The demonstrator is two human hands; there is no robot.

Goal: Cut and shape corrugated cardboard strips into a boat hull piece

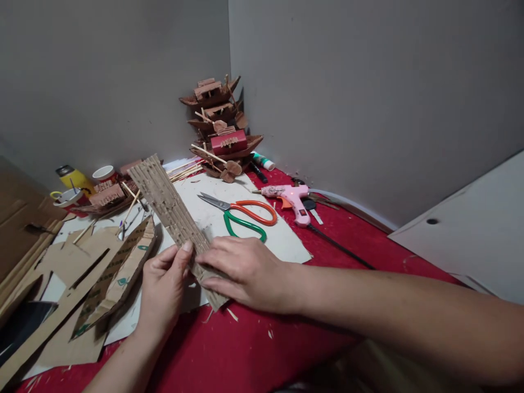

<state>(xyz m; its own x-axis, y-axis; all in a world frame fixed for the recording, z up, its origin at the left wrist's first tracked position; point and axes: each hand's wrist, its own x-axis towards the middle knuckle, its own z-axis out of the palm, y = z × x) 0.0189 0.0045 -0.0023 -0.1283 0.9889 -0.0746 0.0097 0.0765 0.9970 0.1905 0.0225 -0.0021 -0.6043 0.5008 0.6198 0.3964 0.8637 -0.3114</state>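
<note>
Both hands grip a long strip of corrugated cardboard (167,204), its ridges bared and torn in places, tilted up to the left over the table. My left hand (166,281) pinches its left edge, thumb on top. My right hand (245,273) closes over the lower right part, fingers across the ridges. Just beyond lie scissors (241,213) with one orange and one green handle. To the left of my left hand rests a cardboard boat hull (118,278) with green printed marks.
A pink glue gun (290,202) with its cable lies on the red tablecloth (262,349). Finished model boats (229,142) are stacked in the corner. Cups (104,173), a yellow bottle (76,177), thin sticks (184,170) and cardboard pieces (67,344) crowd the left and back.
</note>
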